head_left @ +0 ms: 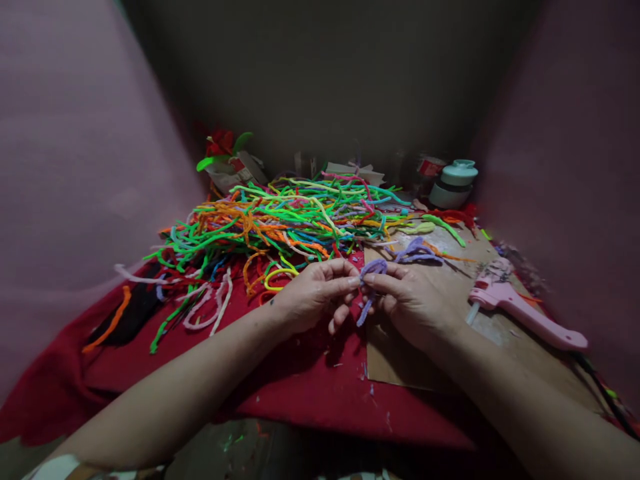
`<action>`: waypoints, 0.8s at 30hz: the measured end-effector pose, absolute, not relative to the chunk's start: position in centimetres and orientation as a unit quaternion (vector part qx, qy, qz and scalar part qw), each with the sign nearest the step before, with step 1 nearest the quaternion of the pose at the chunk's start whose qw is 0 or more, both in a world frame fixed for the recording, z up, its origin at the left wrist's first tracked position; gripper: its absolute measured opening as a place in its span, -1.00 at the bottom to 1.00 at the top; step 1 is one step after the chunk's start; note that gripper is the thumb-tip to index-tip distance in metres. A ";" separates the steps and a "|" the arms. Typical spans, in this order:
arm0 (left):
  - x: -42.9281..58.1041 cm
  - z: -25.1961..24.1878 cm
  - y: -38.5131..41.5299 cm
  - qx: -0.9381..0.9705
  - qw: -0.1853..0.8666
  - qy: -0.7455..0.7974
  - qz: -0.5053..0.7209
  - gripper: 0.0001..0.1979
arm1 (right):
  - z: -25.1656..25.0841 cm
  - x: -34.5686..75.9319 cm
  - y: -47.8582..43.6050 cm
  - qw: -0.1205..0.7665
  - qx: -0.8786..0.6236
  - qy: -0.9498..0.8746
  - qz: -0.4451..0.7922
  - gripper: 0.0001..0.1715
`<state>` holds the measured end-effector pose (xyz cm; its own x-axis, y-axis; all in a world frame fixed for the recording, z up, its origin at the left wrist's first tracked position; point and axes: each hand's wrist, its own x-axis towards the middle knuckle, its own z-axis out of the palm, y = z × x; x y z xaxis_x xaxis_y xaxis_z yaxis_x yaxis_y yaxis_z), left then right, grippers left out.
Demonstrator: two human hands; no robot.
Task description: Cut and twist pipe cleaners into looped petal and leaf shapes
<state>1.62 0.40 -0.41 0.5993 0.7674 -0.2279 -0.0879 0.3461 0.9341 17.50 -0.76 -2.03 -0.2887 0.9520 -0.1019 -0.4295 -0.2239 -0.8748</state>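
Observation:
Between my two hands is a purple pipe cleaner (374, 268), bent into a loop at the top with a tail hanging below. My left hand (325, 290) pinches its left side between thumb and forefinger, the other fingers curled loosely. From the other side my right hand (407, 293) grips it with thumb and fingertips. Both hands are held over the red cloth and the left edge of a cardboard sheet (400, 370). Just beyond my right hand, more bent purple pipe cleaners (417, 250) lie on the cardboard.
A large heap of multicoloured pipe cleaners (290, 217) spreads over the red cloth (300, 393). At the right lies a pink glue gun (530, 313) on the cardboard. Behind stand a teal-lidded jar (453, 183) and, at the back left, a container with a red flower (220, 143).

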 end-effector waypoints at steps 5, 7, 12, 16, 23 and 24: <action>1.8 0.0 -0.1 0.567 0.661 0.391 0.298 -0.79 | -1.8 17.6 -0.8 0.484 -0.391 -0.407 0.669 -0.92; 1.7 0.1 0.0 0.571 0.646 0.405 0.306 -0.79 | -1.7 17.7 -0.8 0.479 -0.392 -0.409 0.670 -0.89; 1.2 0.3 0.4 0.548 0.658 0.403 0.323 -0.80 | -1.8 17.8 -1.0 0.425 -0.361 -0.423 0.715 -0.81; 1.1 0.3 0.4 0.557 0.659 0.391 0.320 -0.85 | -1.6 17.7 -1.3 0.388 -0.361 -0.412 0.741 -0.79; 1.6 0.6 0.1 0.550 0.625 0.423 0.356 -0.88 | -0.7 17.3 -1.5 0.492 -0.354 -0.362 0.709 -0.75; 1.7 0.6 0.1 0.556 0.619 0.424 0.358 -0.89 | -0.7 17.3 -1.5 0.520 -0.365 -0.356 0.685 -0.74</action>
<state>1.70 0.07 0.64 0.3836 0.9148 -0.1267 0.0288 0.1253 0.9917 17.28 -1.48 -0.71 -0.1930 0.9724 -0.1310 -0.4520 -0.2066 -0.8677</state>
